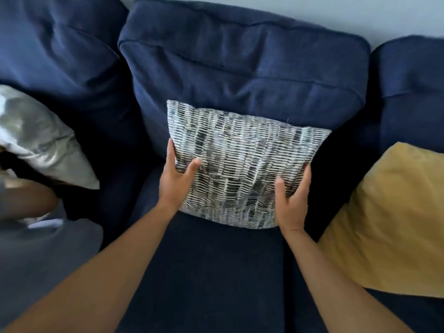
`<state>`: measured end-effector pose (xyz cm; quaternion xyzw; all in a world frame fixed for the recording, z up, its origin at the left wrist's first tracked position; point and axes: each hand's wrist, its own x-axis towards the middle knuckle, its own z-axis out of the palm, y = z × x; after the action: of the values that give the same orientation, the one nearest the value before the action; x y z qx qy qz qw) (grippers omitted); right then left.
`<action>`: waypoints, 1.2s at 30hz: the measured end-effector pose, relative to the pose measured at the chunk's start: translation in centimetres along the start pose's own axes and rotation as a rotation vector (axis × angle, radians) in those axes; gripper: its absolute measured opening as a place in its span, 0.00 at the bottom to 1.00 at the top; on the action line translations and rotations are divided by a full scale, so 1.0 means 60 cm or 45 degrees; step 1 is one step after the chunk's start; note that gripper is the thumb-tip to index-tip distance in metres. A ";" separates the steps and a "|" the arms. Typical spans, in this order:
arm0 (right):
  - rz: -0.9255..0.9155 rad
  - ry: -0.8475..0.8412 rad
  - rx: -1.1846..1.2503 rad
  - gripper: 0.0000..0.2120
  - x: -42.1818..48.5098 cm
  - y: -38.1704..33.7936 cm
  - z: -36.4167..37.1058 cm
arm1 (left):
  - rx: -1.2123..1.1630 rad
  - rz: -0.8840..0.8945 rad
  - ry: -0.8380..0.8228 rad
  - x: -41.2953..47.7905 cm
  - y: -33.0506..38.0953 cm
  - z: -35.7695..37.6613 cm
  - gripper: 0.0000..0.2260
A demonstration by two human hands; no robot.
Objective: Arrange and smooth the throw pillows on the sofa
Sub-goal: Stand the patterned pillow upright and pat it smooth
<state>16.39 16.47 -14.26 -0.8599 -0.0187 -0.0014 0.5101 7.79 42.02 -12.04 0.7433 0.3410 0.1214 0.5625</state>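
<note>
A grey-and-white patterned pillow (240, 164) stands upright on the middle seat of the navy sofa (216, 272), leaning against the middle back cushion (245, 68). My left hand (176, 181) grips its left edge, thumb on the front face. My right hand (292, 203) grips its right edge near the lower corner, thumb likewise on the front. A mustard yellow pillow (389, 224) lies on the right seat. At the left a silvery grey pillow (40, 140) leans on the left seat.
Grey fabric (43, 255) and a blurred tan shape lie at the lower left beside the silvery pillow. A pale wall (336, 13) runs behind the sofa back. Dark gaps separate the three back cushions.
</note>
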 end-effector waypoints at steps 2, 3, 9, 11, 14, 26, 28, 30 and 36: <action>0.046 0.037 0.004 0.36 0.015 0.001 0.000 | -0.001 -0.032 -0.032 0.020 -0.001 0.004 0.44; 0.064 0.076 0.031 0.36 0.025 -0.004 -0.001 | -0.018 -0.037 -0.019 0.030 0.005 0.005 0.45; 0.171 0.326 0.239 0.26 0.132 -0.085 -0.007 | -0.255 -0.118 0.179 0.123 0.084 0.003 0.34; 0.232 0.350 0.253 0.21 0.158 -0.108 -0.012 | -0.397 -0.194 0.251 0.147 0.108 0.003 0.14; 0.208 0.493 0.215 0.12 0.168 -0.125 -0.026 | -0.506 -0.177 0.387 0.151 0.127 -0.004 0.10; -0.270 0.744 -0.125 0.21 0.125 -0.139 -0.019 | 0.295 0.380 0.691 0.085 0.116 0.033 0.25; -0.636 0.699 -0.241 0.21 0.106 -0.152 0.009 | 0.517 0.819 0.551 0.044 0.101 0.068 0.24; -0.857 0.464 -0.358 0.22 0.081 -0.162 0.054 | 0.664 1.099 0.285 0.016 0.074 0.103 0.24; -1.033 -0.088 -0.994 0.28 0.110 -0.072 0.102 | 1.264 1.142 0.001 0.107 0.012 0.105 0.27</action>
<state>22.75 24.10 -13.23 -0.9083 -0.3628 -0.1760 0.1117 16.37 41.28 -14.79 0.9837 0.0145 0.1726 0.0484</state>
